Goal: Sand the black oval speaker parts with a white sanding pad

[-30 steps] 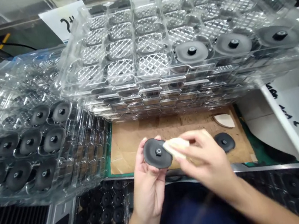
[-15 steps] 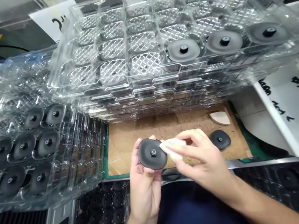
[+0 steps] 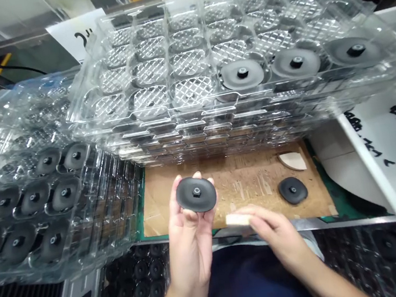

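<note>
My left hand (image 3: pixel 191 248) holds a black rubber disc (image 3: pixel 196 194) up on its fingertips and palm, with a metal nut at the disc's centre. My right hand (image 3: pixel 275 233) pinches a small cream-white pad (image 3: pixel 237 219) at the front edge of a cardboard sheet (image 3: pixel 249 193). That pad is apart from the disc. A second black disc (image 3: pixel 292 190) lies on the cardboard, right of both hands. Nearby lies a pale curved piece (image 3: pixel 292 161).
A stack of transparent plastic trays (image 3: pixel 193 119) stands behind the cardboard, with several discs in its right cells. Another transparent stack (image 3: pixel 35 202) at left holds several discs. Many black discs (image 3: pixel 139 281) sit below the front edge. A white board (image 3: pixel 380 151) stands at right.
My right hand has drawn down and back from the disc, taking the pad off its face. The disc in my left hand has turned slightly and stays held.
</note>
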`<state>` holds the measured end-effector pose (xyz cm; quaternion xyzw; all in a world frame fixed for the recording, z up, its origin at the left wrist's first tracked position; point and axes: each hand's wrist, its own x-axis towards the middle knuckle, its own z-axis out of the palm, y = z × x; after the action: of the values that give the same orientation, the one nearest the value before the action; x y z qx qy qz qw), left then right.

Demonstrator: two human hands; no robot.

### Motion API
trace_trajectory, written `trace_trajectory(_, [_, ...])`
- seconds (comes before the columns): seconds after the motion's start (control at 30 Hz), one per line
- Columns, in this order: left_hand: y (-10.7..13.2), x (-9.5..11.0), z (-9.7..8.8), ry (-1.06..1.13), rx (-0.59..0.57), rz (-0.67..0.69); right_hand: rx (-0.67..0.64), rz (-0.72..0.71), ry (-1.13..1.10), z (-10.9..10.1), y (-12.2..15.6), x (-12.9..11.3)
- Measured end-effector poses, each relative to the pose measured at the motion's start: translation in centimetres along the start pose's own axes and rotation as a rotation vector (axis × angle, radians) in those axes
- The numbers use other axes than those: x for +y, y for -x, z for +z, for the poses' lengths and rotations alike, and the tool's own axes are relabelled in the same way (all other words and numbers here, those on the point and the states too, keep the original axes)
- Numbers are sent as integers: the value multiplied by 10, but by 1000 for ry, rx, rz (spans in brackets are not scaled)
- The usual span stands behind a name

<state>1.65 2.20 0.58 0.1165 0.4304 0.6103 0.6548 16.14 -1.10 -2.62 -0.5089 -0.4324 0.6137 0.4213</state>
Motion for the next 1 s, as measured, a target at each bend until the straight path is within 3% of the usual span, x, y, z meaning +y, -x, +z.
trace_trajectory(0.17, [-3,-8,-9,14,3,-76,49,215,-111,-11,5,26])
trace_trajectory(0.3, [-1,-10,-8,7,-34,-77,41,266,-122,-15,1,17])
trace_trajectory(0.4, [1,-12,-5,-12,-52,-77,31,119,-33,-13,-9,-9])
trace_trajectory(0.5, [5,-14,-4,-35,-52,-47,103,-199,263,-5,-16,-39])
trace_trajectory(0.6, [9,-15,-6,-54,-9,-26,3,-407,491,3,-17,-58])
trace_trajectory(0.67, [12,-16,-8,-56,7,-7,-48,-436,553,7,-16,-62])
trace_trajectory(0.77, [14,-17,-10,-48,8,-17,18,-462,599,7,-16,-62])
trace_trajectory(0.9, [14,-18,-10,-21,-13,-51,-100,-395,534,6,-18,-62])
trace_trajectory(1.0, [13,-17,-9,-10,-2,-35,1,-450,612,6,-18,-62])
